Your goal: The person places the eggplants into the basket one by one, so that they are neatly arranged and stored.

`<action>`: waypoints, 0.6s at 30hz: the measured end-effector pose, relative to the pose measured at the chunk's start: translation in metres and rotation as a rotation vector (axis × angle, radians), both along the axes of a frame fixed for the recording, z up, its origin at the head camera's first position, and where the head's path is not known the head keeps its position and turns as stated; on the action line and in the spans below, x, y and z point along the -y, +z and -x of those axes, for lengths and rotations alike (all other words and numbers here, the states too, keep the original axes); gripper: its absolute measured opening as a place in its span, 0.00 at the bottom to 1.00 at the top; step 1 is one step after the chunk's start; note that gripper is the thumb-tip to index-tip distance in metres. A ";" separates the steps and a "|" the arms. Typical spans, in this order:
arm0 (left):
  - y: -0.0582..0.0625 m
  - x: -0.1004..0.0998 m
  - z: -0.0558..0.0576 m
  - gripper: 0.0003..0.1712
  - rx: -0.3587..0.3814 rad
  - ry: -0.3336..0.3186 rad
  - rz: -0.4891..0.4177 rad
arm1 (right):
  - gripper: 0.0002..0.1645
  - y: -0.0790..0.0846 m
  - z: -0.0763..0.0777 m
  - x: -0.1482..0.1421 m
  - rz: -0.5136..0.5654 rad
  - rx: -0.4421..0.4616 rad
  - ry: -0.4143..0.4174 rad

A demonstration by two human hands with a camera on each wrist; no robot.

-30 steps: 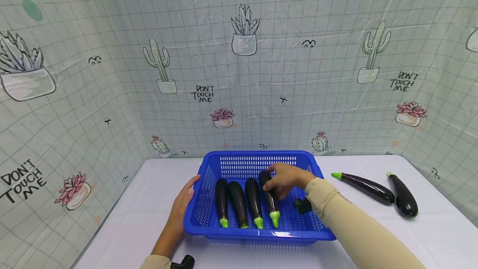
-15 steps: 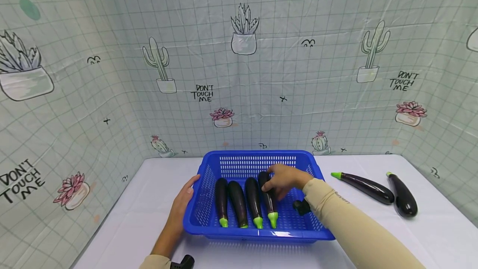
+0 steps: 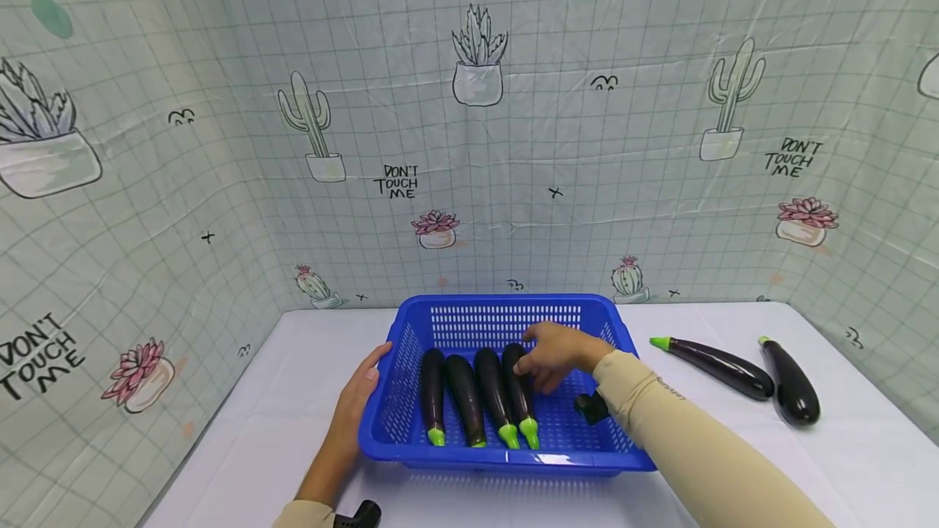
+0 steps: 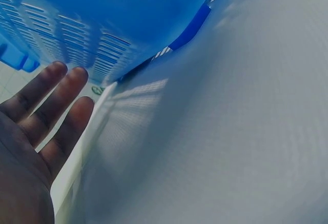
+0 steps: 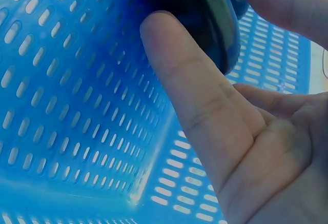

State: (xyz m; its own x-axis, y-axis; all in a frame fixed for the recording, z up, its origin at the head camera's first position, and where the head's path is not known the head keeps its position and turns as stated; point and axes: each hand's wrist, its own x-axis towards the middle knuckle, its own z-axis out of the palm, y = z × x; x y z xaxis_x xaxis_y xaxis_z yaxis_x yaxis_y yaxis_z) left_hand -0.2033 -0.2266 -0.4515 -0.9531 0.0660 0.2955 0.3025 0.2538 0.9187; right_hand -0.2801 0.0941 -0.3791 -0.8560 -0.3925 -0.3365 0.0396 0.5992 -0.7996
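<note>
A blue perforated plastic basket [image 3: 506,456] holds several dark purple eggplants with green stems, laid side by side. My right hand [image 3: 556,355] is inside the basket at the rightmost eggplant [image 3: 518,389], its fingertips right at the thick end. In the right wrist view the fingers [image 5: 179,65] are spread and fairly straight beside that dark, glossy eggplant [image 5: 220,24]. Outside the basket, my left hand [image 3: 358,398] lies along the left wall, thumb up at the rim. The left wrist view shows its fingers [image 4: 74,116] extended near the slotted side.
Two more eggplants, one slanting [image 3: 719,367] and one more upright in view [image 3: 792,385], lie on the white tabletop [image 3: 689,430] right of the basket. A cactus-printed cloth [image 3: 513,145] hangs behind and along both sides.
The rightmost eggplant has shifted left and now lies against its neighbour, which has tilted slightly. My right hand's fingers have loosened from it. The left hand stays at the basket's side.
</note>
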 end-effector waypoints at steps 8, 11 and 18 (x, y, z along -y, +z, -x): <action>0.000 -0.001 -0.001 0.29 -0.005 -0.003 -0.007 | 0.38 0.002 -0.001 -0.003 -0.017 -0.032 -0.031; 0.000 -0.002 -0.001 0.30 0.002 -0.002 -0.004 | 0.33 0.002 0.001 -0.005 -0.027 -0.060 -0.055; 0.001 -0.002 -0.001 0.30 0.012 0.008 0.002 | 0.23 0.009 0.004 -0.008 0.019 -0.087 -0.063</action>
